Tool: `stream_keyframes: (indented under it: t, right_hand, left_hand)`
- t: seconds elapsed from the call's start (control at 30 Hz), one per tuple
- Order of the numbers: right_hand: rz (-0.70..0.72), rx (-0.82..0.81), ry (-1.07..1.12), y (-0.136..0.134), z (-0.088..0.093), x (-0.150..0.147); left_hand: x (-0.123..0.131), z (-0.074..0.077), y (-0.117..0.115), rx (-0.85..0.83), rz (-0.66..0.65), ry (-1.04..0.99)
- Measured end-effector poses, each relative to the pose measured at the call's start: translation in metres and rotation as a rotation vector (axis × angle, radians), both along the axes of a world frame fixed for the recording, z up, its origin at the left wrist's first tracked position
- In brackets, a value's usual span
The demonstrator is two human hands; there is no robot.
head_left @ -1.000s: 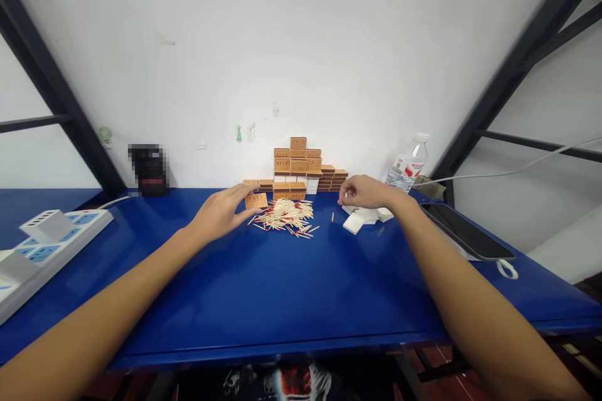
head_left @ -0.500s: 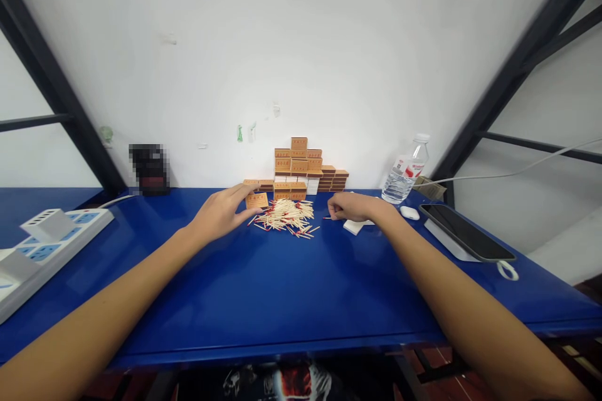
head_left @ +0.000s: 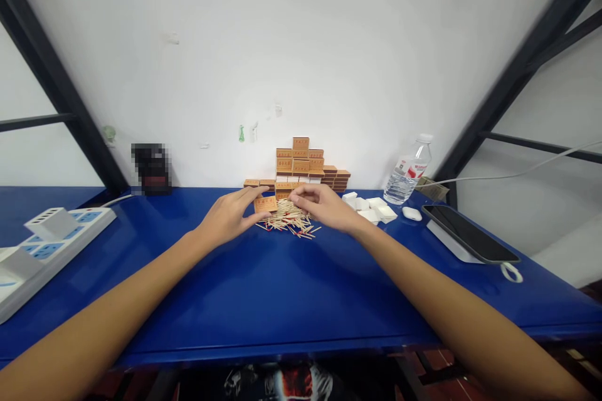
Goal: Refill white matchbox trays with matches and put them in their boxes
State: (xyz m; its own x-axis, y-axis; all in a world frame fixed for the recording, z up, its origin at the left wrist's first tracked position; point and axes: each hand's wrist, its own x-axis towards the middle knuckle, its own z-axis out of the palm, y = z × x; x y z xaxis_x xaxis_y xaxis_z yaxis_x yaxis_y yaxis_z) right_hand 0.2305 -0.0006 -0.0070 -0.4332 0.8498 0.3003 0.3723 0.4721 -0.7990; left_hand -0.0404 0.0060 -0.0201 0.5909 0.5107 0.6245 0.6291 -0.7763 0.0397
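My left hand [head_left: 229, 219] is clamped on a single matchbox [head_left: 266, 203]. Thumb below and fingertips above pinch its edges, so its printed face stays uncovered. I hold it at the left rim of the pile of matches [head_left: 288, 223], low over the table [head_left: 291, 288]. I judge that this keeps box and loose sticks close enough for both hands to work in one small spot.

My right hand [head_left: 323, 207] arches over the far side of the same pile, fingers curled down and nearly meeting the box. From this angle I cannot tell whether those fingertips are closed on any matches or merely rest above them.

Behind both hands the stack of matchboxes [head_left: 301, 165] stands against the wall, probably to stay out of reach of a stray elbow. The white trays [head_left: 371, 207] lie just right of the pile, and a water bottle [head_left: 407, 170] stands farther right.

Half a second ago my right hand was off to the right, resting over those trays and hiding most of them. Now it has come across to the pile and the trays lie in plain view. The box in my left hand has shifted slightly rightward, toward the sticks.
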Motion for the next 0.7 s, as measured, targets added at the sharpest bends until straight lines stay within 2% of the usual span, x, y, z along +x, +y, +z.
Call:
stream_keyframes:
  t: [0.13, 0.3, 0.47, 0.6, 0.7]
  right_hand:
    - [0.029, -0.215, 0.152, -0.018, -0.003, -0.025]
    - [-0.215, -0.215, 0.375, -0.021, -0.004, -0.032]
    - [-0.120, -0.427, 0.376, -0.025, 0.000, -0.035]
    - [-0.194, -0.393, 0.372, -0.028, 0.000, -0.037]
    - [-0.185, -0.361, 0.330, -0.028, -0.003, -0.037]
  left_hand:
    - [0.007, -0.002, -0.003, 0.053, -0.034, -0.035]
    - [0.009, -0.004, -0.003, 0.068, -0.039, -0.082]
    - [0.009, -0.004, -0.004, 0.101, -0.063, -0.119]
    - [0.012, -0.004, -0.005, 0.145, -0.079, -0.118]
    - [0.014, -0.005, -0.005, 0.183, -0.083, -0.103]
